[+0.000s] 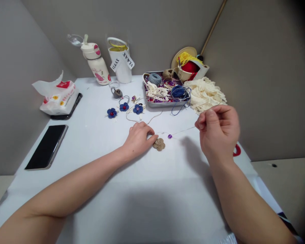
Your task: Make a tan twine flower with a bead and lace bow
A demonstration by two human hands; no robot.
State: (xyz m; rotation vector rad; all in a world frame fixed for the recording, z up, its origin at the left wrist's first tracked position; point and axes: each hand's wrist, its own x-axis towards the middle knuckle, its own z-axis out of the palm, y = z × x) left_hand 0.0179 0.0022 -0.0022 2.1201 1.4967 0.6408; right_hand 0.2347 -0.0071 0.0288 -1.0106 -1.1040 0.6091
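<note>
My left hand [139, 137] rests on the white table [142, 189] with its fingers curled, pinching the edge of a small tan fabric flower [159, 144]. My right hand [218, 130] is raised a little to the right, its thumb and forefinger pinched on a thin thread [185, 130]. The thread runs taut from that pinch down to the flower. A purple bead [169, 136] is strung on it just right of the flower. Whether a needle is in the pinch I cannot make out.
Three blue flowers [124, 107] and loose cord lie behind. A metal tray [165, 103] holds yarn and lace, with a lace heap [205, 93] and a bowl of red and yellow yarn [189, 67] beside it. Bottle, white jug, tissue pack [58, 96] and phone [47, 146] stand left.
</note>
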